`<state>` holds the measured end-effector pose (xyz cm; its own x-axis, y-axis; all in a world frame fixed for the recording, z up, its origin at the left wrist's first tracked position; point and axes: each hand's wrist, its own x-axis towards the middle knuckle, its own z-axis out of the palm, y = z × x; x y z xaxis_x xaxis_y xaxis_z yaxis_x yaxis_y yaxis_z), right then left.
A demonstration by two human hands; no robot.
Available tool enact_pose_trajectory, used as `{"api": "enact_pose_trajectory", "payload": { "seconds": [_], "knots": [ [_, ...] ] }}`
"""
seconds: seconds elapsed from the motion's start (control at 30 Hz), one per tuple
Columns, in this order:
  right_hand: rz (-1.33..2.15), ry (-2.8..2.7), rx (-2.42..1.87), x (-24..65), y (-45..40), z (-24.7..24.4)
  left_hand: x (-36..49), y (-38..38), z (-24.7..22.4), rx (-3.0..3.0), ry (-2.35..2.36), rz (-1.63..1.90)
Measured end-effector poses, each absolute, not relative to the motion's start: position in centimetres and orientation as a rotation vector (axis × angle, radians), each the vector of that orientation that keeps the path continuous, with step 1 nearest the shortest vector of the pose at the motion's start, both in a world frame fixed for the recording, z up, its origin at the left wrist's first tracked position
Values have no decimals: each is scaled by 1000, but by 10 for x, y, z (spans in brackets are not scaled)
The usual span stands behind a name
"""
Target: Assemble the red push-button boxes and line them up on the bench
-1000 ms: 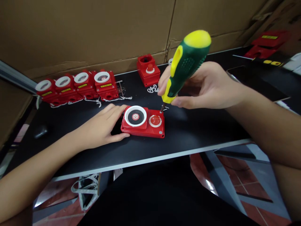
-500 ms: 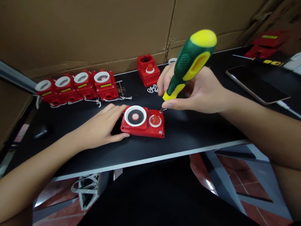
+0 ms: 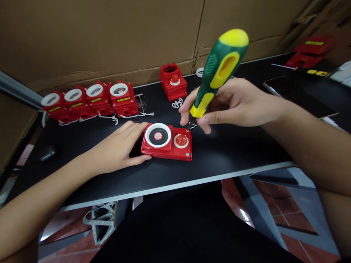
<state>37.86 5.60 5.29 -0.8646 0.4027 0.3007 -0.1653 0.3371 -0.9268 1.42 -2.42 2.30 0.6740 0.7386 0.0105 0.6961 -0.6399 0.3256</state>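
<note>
A red alarm box [image 3: 167,150] lies on the black table, with a white-ringed round black sounder on its left part and a red dome lamp [image 3: 181,140] on its right. My left hand [image 3: 119,148] grips the box's left end, thumb at the front and fingers at the back. A green and yellow screwdriver [image 3: 216,76] leans to the right in my right hand [image 3: 227,106], between thumb and fingers. The screwdriver's tip meets a screw at the box's back right corner. Another screw [image 3: 187,154] sits at the front right corner.
Several red alarm boxes [image 3: 124,104] with white rings and cords stand in a row at the back left. Another red box [image 3: 173,82] stands behind, near a white ring [image 3: 200,72]. At right are a phone [image 3: 298,98] and a second screwdriver [image 3: 315,72].
My right hand has shifted slightly to the right and its fingers have changed position around the screwdriver. The screwdriver's handle now stands a little more upright. My left hand and the box stay put.
</note>
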Motion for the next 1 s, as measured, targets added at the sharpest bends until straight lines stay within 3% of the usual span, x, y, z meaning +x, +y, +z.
{"api": "enact_pose_trajectory", "payload": {
  "seconds": [0.63, 1.0],
  "knots": [
    [1248, -2024, -439, 365, 57, 37, 12, -23, 20, 2654, 1126, 195],
    [1607, -2099, -197, 380, 53, 57, 11, -24, 20, 2628, 1131, 209]
  ]
}}
